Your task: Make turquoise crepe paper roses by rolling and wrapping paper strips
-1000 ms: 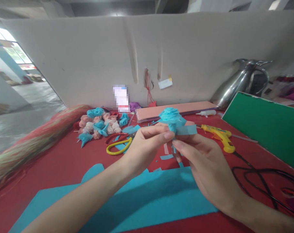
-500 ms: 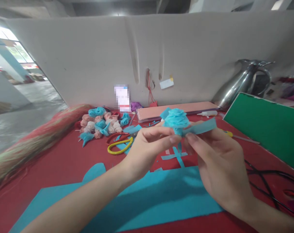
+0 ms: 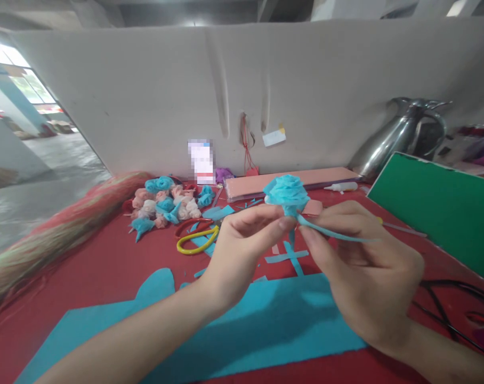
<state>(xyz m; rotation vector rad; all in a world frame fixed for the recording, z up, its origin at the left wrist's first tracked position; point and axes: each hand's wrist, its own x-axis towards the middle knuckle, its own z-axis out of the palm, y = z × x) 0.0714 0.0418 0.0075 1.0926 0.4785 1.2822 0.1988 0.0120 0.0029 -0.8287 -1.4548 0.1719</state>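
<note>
A blue crepe paper flower (image 3: 288,191) stands upright in front of me, held below its bloom by the thumb and fingers of my left hand (image 3: 245,240). Its wrapped base narrows downward to a point beneath my fingers. Close to that base, my right hand (image 3: 362,261) pinches a blue paper strip (image 3: 330,231), which joins the flower and trails off to the right, seen nearly edge-on. Beneath both hands lies a large sheet of blue crepe paper (image 3: 266,330). Scissors with one yellow and one red handle (image 3: 198,241) rest left of my left hand.
A pile of pink, white and blue paper flowers (image 3: 166,205) sits at the back left. Behind my hands are a pink paper pack (image 3: 298,178) and a glue bottle (image 3: 344,186). A green board (image 3: 437,213), a metal jug (image 3: 397,138) and black cables (image 3: 442,304) occupy the right.
The strip has turned from showing its flat side to nearly edge-on, its free end lower. My right hand has rolled and shifted slightly right; the flower has moved slightly left and turned.
</note>
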